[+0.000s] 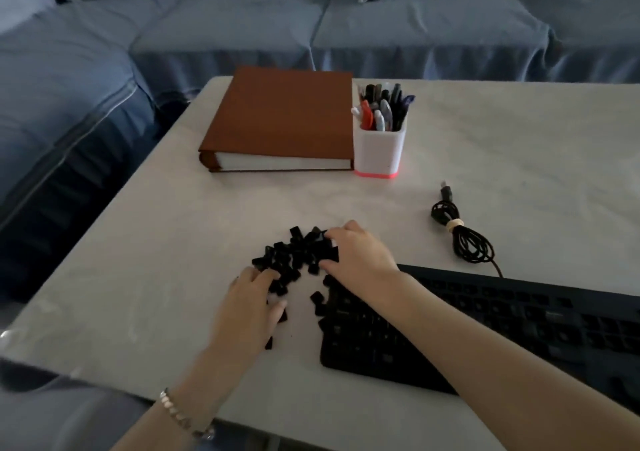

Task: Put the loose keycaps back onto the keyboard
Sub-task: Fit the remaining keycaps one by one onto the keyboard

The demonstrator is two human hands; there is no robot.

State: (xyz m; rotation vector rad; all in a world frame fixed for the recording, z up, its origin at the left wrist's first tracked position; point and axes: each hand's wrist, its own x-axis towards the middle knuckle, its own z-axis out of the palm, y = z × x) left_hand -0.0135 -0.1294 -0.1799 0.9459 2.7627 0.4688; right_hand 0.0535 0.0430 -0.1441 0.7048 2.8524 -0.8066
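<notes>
Many small black plastic keycaps (294, 256) lie in a loose heap between the two hands, with a few strays trailing back toward the left wrist. The left hand (252, 301) rests palm down on the near side of the heap with its fingers spread, probably to pen the caps in so they do not scatter. The right hand (356, 256) comes at the far side with its fingers bent over the caps, as if raking or sorting them. I cannot tell whether it pinches one.

The flat black keyboard (485, 326) lies under the right forearm and runs off to the right of that hand. Its left end sits just beside the heap, which keeps each cap's trip short. The light is too dim to show which sockets are bare.

All of this sits on a pale stone-look worktop (156, 260). A bundled black cable with a plug (464, 239) lies beyond and to the right of the right hand, tied up and out of the working area. Further beyond both hands, a thick brown hardback book (284, 121) and a white pen pot with a pink base (379, 149) stand side by side, well apart from the caps. A blue fabric sofa (242, 27) lies behind them
</notes>
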